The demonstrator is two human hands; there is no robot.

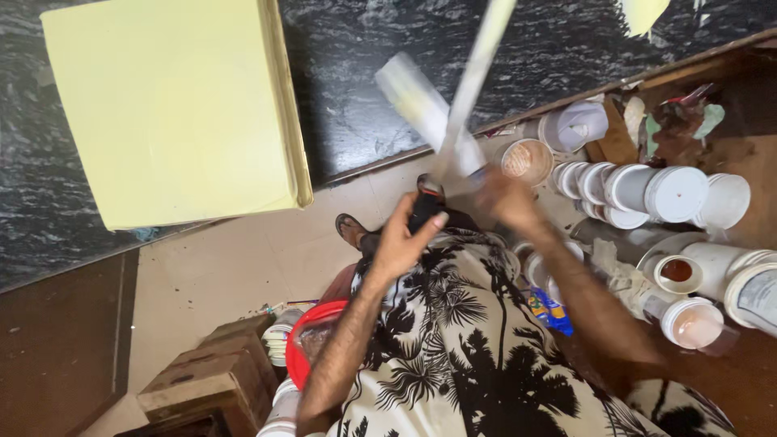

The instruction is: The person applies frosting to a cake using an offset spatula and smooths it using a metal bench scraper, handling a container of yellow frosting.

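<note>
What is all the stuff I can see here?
Pale yellow flat board: one, upper left, on dark marble.
Long pale blurred stick: one, top centre, held.
Clear blurred plastic wrapper: one, beside the stick.
White round plastic tubs: many, right side.
Red round plastic bowl: one, bottom centre-left.
Brown wooden block: one, lower left.
Black-and-white palm-print cloth: one, over the lap.
Left hand: centre, fingers curled.
Right hand: gripping the stick's lower end.
</note>
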